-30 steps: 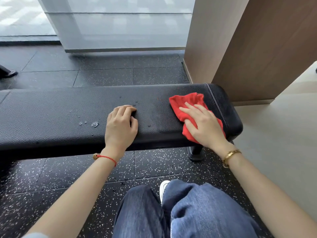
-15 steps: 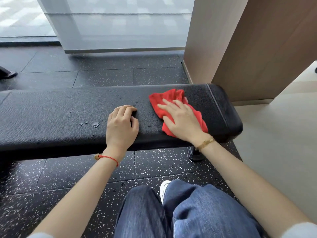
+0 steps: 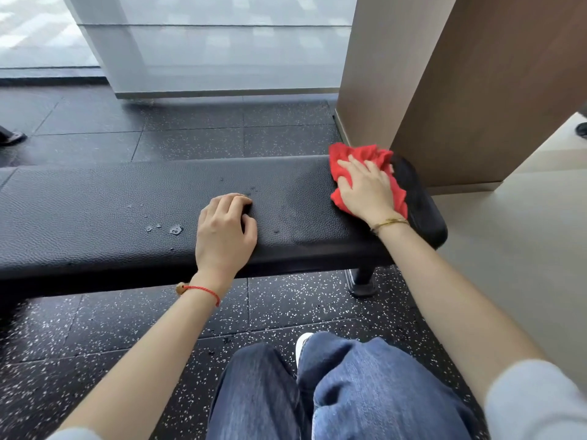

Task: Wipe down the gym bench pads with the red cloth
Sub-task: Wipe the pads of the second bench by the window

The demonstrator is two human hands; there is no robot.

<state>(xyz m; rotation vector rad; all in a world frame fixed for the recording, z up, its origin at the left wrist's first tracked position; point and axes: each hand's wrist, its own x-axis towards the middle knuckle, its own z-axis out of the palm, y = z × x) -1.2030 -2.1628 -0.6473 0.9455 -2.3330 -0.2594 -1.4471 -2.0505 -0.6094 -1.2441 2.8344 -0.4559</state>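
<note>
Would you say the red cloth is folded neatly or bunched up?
Bunched up: the red cloth wrinkles unevenly under the right hand.

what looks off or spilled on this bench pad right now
A few liquid droplets sit on the black bench pad, just to the left of the resting left hand, with smaller specks nearby. The right hand presses the red cloth at the pad's far right end, well away from them.
</note>
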